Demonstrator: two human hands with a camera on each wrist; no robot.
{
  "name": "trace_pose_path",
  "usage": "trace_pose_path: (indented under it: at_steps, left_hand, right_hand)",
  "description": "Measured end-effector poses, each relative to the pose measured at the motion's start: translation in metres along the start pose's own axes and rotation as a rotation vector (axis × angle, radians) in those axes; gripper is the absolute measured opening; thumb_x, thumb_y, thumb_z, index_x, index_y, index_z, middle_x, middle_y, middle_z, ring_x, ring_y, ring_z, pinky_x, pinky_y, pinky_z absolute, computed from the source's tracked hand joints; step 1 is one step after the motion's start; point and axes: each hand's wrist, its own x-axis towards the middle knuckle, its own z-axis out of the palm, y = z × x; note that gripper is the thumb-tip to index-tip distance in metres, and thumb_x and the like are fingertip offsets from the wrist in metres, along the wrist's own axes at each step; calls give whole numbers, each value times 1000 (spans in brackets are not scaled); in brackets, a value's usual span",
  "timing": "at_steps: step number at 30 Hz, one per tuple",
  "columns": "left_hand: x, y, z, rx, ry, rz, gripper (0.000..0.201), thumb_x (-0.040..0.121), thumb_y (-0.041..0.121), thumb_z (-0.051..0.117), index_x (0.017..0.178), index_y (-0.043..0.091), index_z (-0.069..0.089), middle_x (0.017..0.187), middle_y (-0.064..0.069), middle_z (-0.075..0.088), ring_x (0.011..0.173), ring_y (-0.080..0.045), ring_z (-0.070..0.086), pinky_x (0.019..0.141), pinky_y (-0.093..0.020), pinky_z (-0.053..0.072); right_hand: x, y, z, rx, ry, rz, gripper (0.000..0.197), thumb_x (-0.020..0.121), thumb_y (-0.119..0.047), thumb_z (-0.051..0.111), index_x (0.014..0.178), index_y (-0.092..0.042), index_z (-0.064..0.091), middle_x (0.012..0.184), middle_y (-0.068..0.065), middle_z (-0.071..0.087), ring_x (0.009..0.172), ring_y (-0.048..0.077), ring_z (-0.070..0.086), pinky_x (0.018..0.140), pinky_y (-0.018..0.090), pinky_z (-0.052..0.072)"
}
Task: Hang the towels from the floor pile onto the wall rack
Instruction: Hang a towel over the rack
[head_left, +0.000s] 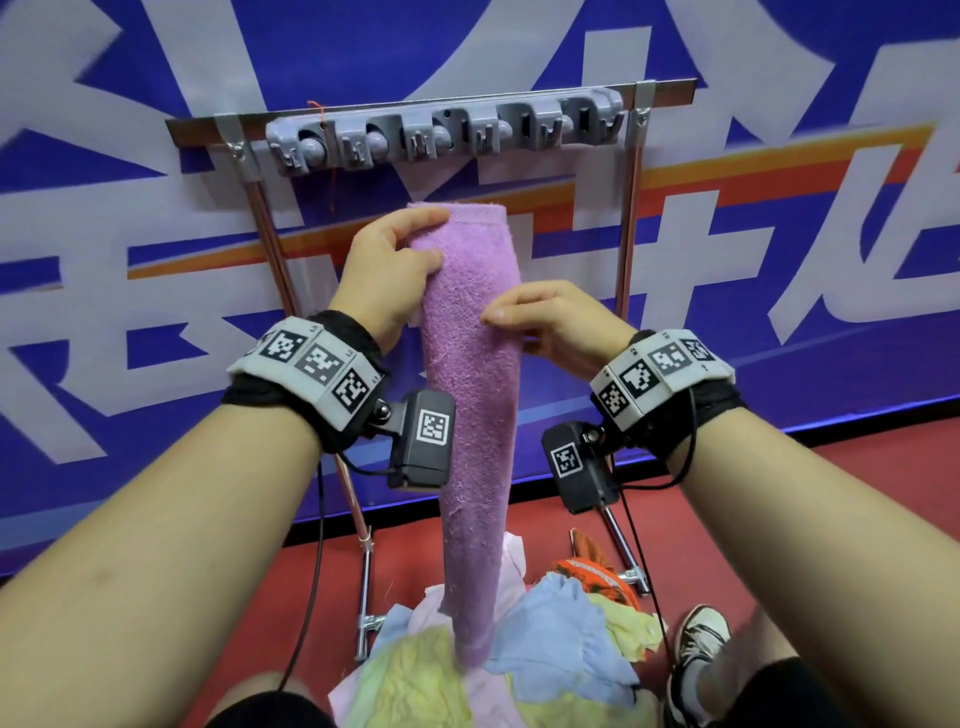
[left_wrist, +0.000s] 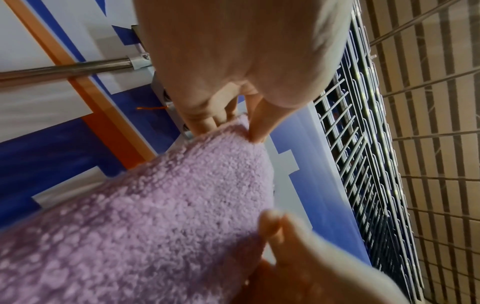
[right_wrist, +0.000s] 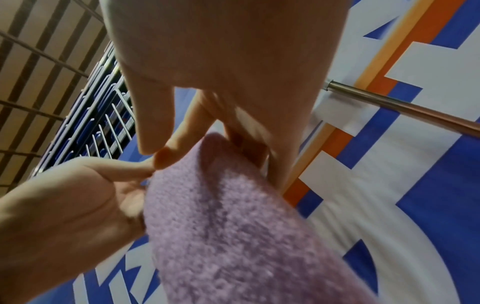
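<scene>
Both forearms raised fwd, wrists level-ish. Left hand higher — thumb on top, fingers curled, pinching the purple towel near its upper end. Right hand lower — thumb + index pinching its right edge.

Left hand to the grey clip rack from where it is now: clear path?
Probably yes. The left hand grips the top of the purple towel just below the grey clip rack, with only open wall between them; the right hand pinches lower down.

Red floor — a pile of towels lies on it.
</scene>
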Motion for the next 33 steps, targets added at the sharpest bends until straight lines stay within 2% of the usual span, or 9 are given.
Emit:
trace_pose_path:
  at_steps: [6,8,11,14,20,24,28,31,33]
  left_hand:
    - [1,-4,-6,-7,-8,-99,54,82,-12,49,130,13,54,121,-5,58,101,-16,55,86,-32,45]
    - [-4,-8,-5,-28,-30,-139,60,90,-7,49,144,17,38,131,-6,55,105,-18,58,75,-22,48]
    - [-16,-18,-4,-56,-111,-236,64,97,17,52,151,27,18,119,3,57,88,-9,64,59,-16,50]
    - [-24,-30,-4,-65,-212,-332,82,88,39,63,150,37,10,149,5,36,112,-17,61,81,-32,54]
    - [-30,-33,2,-25,-279,-239,89,89,-4,57,151,34,5,128,-15,59,112,-24,62,96,-43,49]
    - [-33,-33,4,-25,-327,-187,82,84,-11,57,142,37,26,121,-17,62,105,-24,64,89,-40,52]
    - [-32,-33,7,67,-291,-114,41,81,-15,57,91,25,57,96,-5,60,71,-9,53,58,-12,43]
    - [-30,-33,10,37,-254,-140,39,80,-16,57,84,22,65,88,2,63,80,-11,56,74,-21,46]
    - [-28,-30,12,20,-227,-163,37,81,-16,55,93,18,65,94,0,62,83,-12,57,70,-19,46]
  right_hand:
    - [-2,2,6,-35,-18,26,25,89,6,51,86,-14,66,85,-3,65,64,-5,56,57,9,42]
    - [-1,-2,8,40,-2,5,29,88,11,47,93,-12,66,89,-1,63,64,-2,57,51,8,42]
    - [4,-7,9,64,24,-35,40,85,14,43,101,-17,64,104,5,61,80,10,55,51,12,43]
    - [9,-11,6,55,74,-44,45,85,15,43,107,-20,60,122,11,53,91,19,55,48,17,46]
    - [14,-17,1,97,197,-35,57,82,19,42,128,-13,52,137,14,40,111,26,50,54,20,49]
    - [18,-19,-5,100,255,-20,58,80,19,42,127,-13,53,136,14,44,106,26,52,63,27,48]
    - [20,-17,-11,136,318,9,58,80,19,41,128,-12,53,128,13,50,98,23,53,60,25,45]
    - [20,-14,-12,181,316,26,57,81,18,42,128,-14,51,130,11,47,104,25,52,67,26,48]
    - [21,-11,-12,219,263,14,58,83,17,42,130,-16,47,134,9,43,107,26,53,70,28,50]
